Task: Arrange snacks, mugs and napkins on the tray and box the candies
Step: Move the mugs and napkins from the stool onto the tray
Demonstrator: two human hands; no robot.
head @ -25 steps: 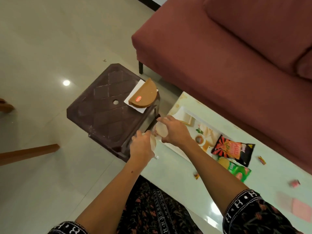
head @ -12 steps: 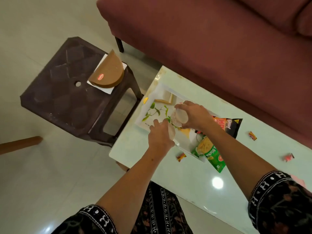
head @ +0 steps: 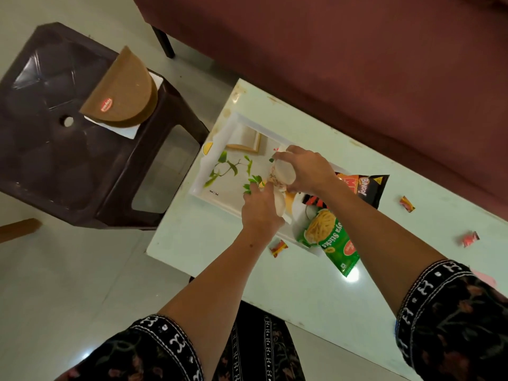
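Observation:
A white tray (head: 220, 138) printed with green leaves lies at the left end of the pale table (head: 302, 284). My right hand (head: 308, 171) grips a white patterned mug (head: 283, 174) just above the tray's middle. My left hand (head: 261, 210) holds a second white mug (head: 279, 206) right beside it, over the tray's near edge. A black Bingo snack bag (head: 368, 188) and a green Soya Sticks bag (head: 332, 237) lie at the tray's right end. Wrapped candies (head: 278, 248) (head: 406, 204) (head: 470, 238) are scattered on the table. A semicircular brown box (head: 123, 92) rests on a white napkin (head: 123, 130).
A dark plastic stool (head: 55, 149) stands left of the table and bears the brown box. A maroon sofa (head: 357, 50) runs along the table's far side. A pink napkin (head: 486, 279) shows at the right, partly behind my sleeve. Pale tiled floor surrounds everything.
Both hands carried the two mugs from the table's left corner by the stool to above the tray. The view swung so the tray now sits near the centre.

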